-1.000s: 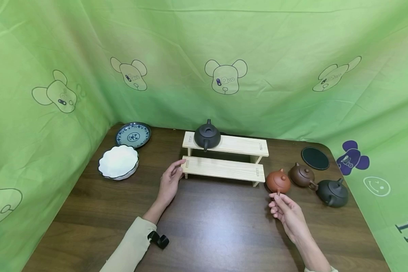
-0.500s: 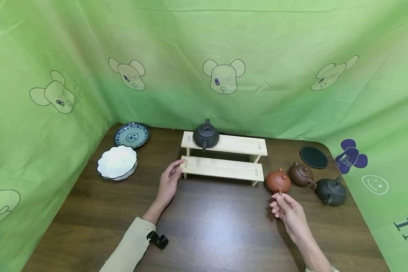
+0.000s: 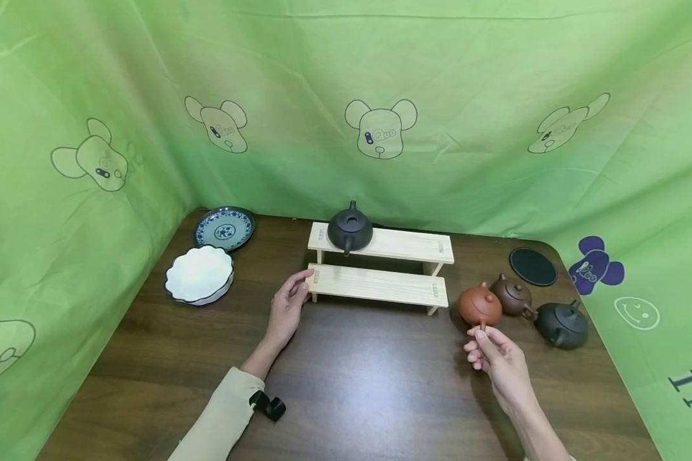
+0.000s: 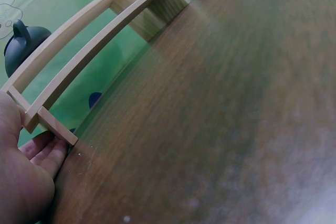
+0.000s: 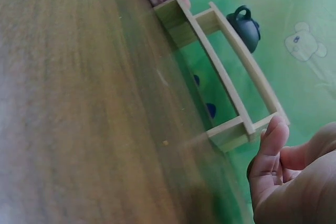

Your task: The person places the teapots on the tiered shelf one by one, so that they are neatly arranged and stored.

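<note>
Right hand (image 3: 503,366) is pinching a red clay teapot (image 3: 478,306) right of the wooden shelf (image 3: 377,285); a brown teapot (image 3: 510,295) is crowding its far-right side. Left hand (image 3: 285,314), relaxed, is touching the shelf's left end.

The small, round clay teapot with a thin spout (image 3: 480,306) is brick-red, glossy orange where light strikes. A round dark-brown clay teapot (image 3: 510,294), a squat charcoal-black teapot (image 3: 562,324) and a rounded matte-black teapot (image 3: 350,232) show plain colours. The 2 long, flat wooden boards (image 3: 375,285) are pale cream with fine grain. A round pale-blue plate (image 3: 225,228) carries a darker blue floral border and central medallion; a white scalloped dish (image 3: 199,275) has a dark rim line. The dark-brown wooden tabletop (image 3: 352,384) is streaked; the green fabric backdrop (image 3: 300,57) bears outlined, big-eared cartoon heads, 1 solid purple.
</note>
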`<state>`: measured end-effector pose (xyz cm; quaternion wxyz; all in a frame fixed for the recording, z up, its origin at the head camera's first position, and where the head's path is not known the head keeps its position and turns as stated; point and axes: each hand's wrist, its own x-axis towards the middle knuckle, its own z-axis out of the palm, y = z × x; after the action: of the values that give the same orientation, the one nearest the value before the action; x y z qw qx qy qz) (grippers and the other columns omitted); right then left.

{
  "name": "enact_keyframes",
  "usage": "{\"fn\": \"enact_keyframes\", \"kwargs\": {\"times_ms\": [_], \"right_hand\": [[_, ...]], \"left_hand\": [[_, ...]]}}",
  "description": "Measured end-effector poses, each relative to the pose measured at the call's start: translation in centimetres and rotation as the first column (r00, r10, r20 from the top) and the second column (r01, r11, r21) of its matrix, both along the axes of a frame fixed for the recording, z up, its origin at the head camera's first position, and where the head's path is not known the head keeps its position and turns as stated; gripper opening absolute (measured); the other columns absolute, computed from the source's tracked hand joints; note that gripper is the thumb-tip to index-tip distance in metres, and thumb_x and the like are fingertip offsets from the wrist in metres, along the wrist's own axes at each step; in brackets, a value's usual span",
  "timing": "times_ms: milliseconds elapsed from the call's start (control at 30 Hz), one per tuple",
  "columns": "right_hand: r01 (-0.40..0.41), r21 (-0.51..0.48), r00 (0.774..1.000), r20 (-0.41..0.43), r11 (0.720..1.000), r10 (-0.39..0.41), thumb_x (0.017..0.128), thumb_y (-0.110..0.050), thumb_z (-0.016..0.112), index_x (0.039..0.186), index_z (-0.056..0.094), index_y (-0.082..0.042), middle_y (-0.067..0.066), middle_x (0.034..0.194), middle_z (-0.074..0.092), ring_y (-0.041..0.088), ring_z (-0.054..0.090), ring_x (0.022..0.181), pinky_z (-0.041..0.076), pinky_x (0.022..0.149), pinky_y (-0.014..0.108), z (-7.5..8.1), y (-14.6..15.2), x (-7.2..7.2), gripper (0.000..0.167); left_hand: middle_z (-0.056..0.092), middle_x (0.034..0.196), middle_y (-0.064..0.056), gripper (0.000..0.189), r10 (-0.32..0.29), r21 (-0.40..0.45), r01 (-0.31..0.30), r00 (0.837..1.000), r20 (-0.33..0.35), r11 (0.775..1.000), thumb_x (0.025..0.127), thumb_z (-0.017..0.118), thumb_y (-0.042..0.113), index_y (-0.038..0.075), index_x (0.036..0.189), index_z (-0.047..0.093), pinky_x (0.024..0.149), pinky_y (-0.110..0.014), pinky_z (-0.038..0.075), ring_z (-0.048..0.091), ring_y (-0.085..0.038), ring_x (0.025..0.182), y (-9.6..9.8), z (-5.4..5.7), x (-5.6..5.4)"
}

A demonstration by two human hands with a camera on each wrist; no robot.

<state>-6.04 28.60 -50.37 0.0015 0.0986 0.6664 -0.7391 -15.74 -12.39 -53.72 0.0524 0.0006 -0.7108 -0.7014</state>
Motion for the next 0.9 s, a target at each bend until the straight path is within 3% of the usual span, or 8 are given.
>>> {"fn": "enact_keyframes", "kwargs": {"times_ms": [367, 700, 900], "right_hand": [[0.008, 0.026, 0.995, -0.101, 1.000, -0.005, 0.116, -0.011, 0.059, 0.112, 0.073, 0.000, 0.002, 0.083, 0.075, 0.010, 0.067, 0.067, 0.057, 0.057, 0.020, 2.2, -0.4, 0.7, 0.019], [-0.043, 0.096, 0.992, -0.112, 0.994, 0.054, 0.116, -0.009, 0.058, 0.111, 0.073, -0.001, 0.003, 0.081, 0.075, 0.011, 0.067, 0.064, 0.057, 0.054, 0.022, 3.7, -2.1, 1.5, 0.018], [-0.093, 0.116, 0.988, -0.116, 0.989, 0.106, 0.116, -0.008, 0.059, 0.111, 0.072, 0.000, 0.004, 0.081, 0.074, 0.011, 0.066, 0.064, 0.057, 0.053, 0.022, 4.1, -3.4, 1.4, 0.017]], "left_hand": [[0.067, 0.151, -0.021, 0.034, 0.000, -0.008, 0.000, 1.000, -0.007, 1.000, 0.116, 0.054, 0.004, 0.003, 0.148, 0.068, 0.111, -0.039, 0.059, 0.064, -0.028, 0.135, 0.0, -0.2, 0.0], [0.065, 0.152, -0.023, 0.034, 0.001, 0.001, -0.001, 1.000, -0.012, 1.000, 0.116, 0.053, 0.004, 0.001, 0.148, 0.067, 0.111, -0.039, 0.059, 0.064, -0.030, 0.136, 0.0, -0.2, 0.0], [0.067, 0.149, -0.025, 0.032, -0.002, -0.006, 0.001, 0.996, -0.088, 1.000, 0.116, 0.057, 0.010, 0.004, 0.144, 0.070, 0.104, -0.032, 0.062, 0.068, -0.023, 0.131, -0.1, -0.7, 0.1]]}}
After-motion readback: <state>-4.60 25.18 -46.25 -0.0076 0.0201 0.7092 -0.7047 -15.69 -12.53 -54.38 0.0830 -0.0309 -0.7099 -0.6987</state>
